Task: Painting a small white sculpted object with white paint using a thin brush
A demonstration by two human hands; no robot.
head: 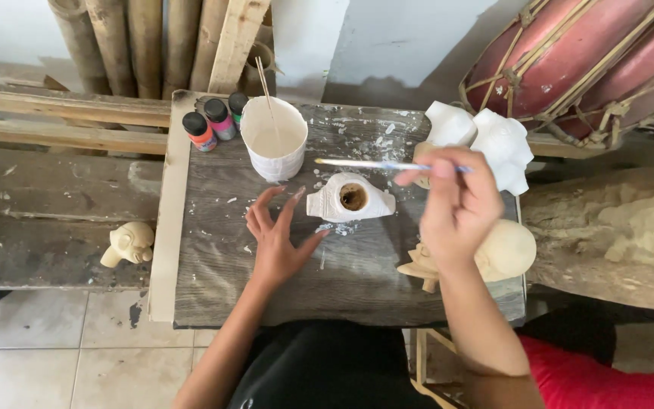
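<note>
We take the small white-coated carving (350, 200) with the round brown hole in its top as our landmark; it sits near the middle of the dark plank table (213, 280). Our left hand (276, 241) lies flat on the wood just left of the carving, fingers spread, holding nothing and not quite touching it. Our right hand (456, 208) hovers to its right, fingers pinched shut on a thin paintbrush (376, 163) whose bristle tip points left, above and just behind the carving. Behind and left of the carving stands the white paint cup (275, 138) with a stick leaning in it, and three small paint bottles (214, 121) sit further left of that. In our judgement, coating goes best with the left hand steadying the carving at its base, strokes kept short, and the brush kept off the rim of the hole. Room: bare wood in front of the carving, toward us, is the widest free patch. To its right the space is crowded by two white pieces (486, 140) and an unpainted round-headed figure (505, 254) at the table's right edge, just under our right wrist; a careless elbow could nudge it off. Another unpainted figure (129, 244) rests off the table, well left of the carving.
</note>
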